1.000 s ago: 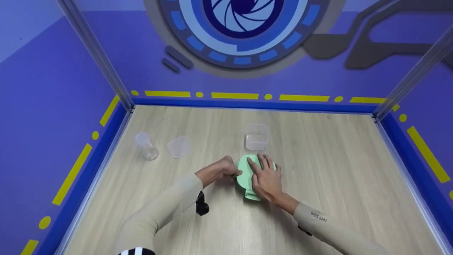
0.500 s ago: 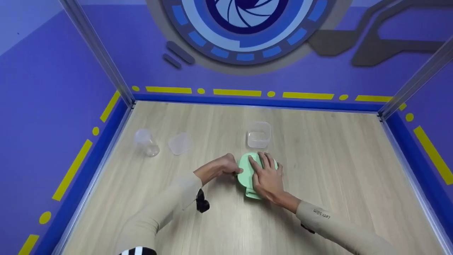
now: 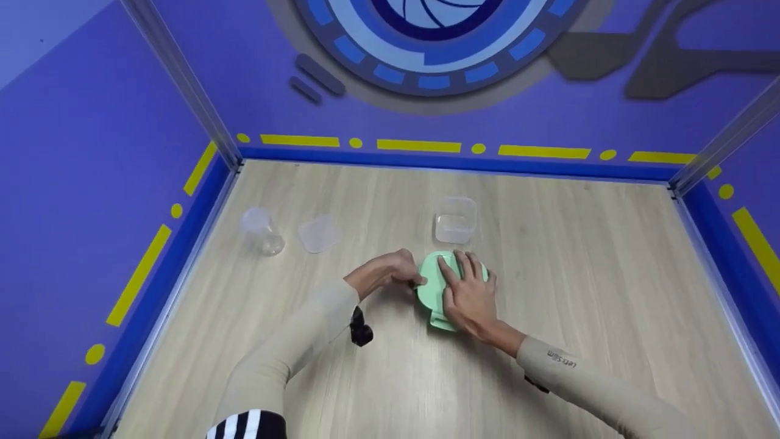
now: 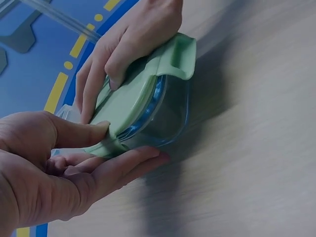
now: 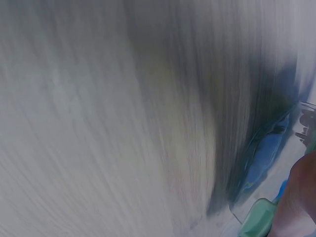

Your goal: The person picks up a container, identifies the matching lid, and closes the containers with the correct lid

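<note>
Green-lidded container (image 3: 431, 296): in the head view, sits on the wooden table (image 3: 579, 274), about midway between left and right edges and well short of the far edge. Gets pinched along its left side by the left hand (image 3: 396, 268) and pressed from above by the right hand (image 3: 474, 299), unclenched, fingers spread across the green lid (image 3: 434, 280). Has a green flap (image 3: 442, 323) on the side away from the far edge, a clear square box (image 3: 456, 228) just beyond; towards the far left corner, a flat translucent square (image 3: 320, 233), then a clear jar (image 3: 263, 230) nearest the left edge. In the left wrist view, shows a clear body (image 4: 170, 108) beneath the lid; is held with left thumb on top, fingers underneath, right hand lying over from the opposite side. In the right wrist view, appears only partly, beside blurred tabletop; cannot tell any grip from there.
</note>
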Demonstrator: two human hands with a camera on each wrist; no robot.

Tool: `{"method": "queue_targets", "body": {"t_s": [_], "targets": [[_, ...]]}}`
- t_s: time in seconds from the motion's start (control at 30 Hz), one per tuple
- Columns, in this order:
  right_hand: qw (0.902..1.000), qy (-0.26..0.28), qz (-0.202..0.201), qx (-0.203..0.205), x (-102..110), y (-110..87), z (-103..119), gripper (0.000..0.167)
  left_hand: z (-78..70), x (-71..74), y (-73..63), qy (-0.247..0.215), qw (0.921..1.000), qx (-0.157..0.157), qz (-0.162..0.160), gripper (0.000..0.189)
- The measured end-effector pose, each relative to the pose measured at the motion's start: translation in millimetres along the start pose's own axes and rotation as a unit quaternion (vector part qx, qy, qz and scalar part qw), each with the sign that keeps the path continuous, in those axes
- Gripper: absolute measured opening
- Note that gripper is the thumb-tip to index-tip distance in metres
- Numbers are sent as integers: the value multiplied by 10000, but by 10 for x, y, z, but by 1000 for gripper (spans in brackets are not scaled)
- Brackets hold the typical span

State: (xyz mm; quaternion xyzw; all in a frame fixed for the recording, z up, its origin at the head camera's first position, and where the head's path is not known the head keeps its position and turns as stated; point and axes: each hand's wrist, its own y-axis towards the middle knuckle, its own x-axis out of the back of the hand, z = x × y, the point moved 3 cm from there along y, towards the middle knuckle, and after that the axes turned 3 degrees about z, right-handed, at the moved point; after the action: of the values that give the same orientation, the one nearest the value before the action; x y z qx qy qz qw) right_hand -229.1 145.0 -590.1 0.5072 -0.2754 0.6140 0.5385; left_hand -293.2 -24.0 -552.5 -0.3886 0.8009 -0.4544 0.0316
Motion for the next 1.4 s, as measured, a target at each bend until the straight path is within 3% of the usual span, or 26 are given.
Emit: {"method": "queue_targets", "body": {"t_s": [0.13, 0.27, 0.4, 0.57, 0.87, 1.03, 1.2, 1.4], "targets": [[10000, 30, 13, -30, -2, -12, -23, 54, -26, -23, -45, 37, 9999, -72, -62, 19], [10000, 13, 38, -9, -16, -6, -28, 55, 16, -57, -102, 286, 9979, -206, -545, 32], [9999, 53, 98, -34, -23, 16, -24, 54, 99, -86, -203, 249, 9934, -576, -961, 43], [9996, 274, 43, -85, -12, 2, -11, 52, 215, -132, -237, 210, 9875, -896, -1283, 45], [9914, 1217, 451, 160, 179, 145, -228, 48, 295, -120, -168, -833, 9856, -1002, -1075, 30], [9891, 1223, 697, 434, 182, 238, -389, 43, 332, -132, -127, -1381, 9790, -1055, -1067, 22], [9856, 1348, 942, 400, 147, 249, -429, 50, 383, -160, -137, -1392, 9760, -1147, -1216, 29], [9863, 1297, 998, 226, 146, 223, -385, 63, 446, -213, -186, -1653, 9728, -1213, -1082, 31]]}}
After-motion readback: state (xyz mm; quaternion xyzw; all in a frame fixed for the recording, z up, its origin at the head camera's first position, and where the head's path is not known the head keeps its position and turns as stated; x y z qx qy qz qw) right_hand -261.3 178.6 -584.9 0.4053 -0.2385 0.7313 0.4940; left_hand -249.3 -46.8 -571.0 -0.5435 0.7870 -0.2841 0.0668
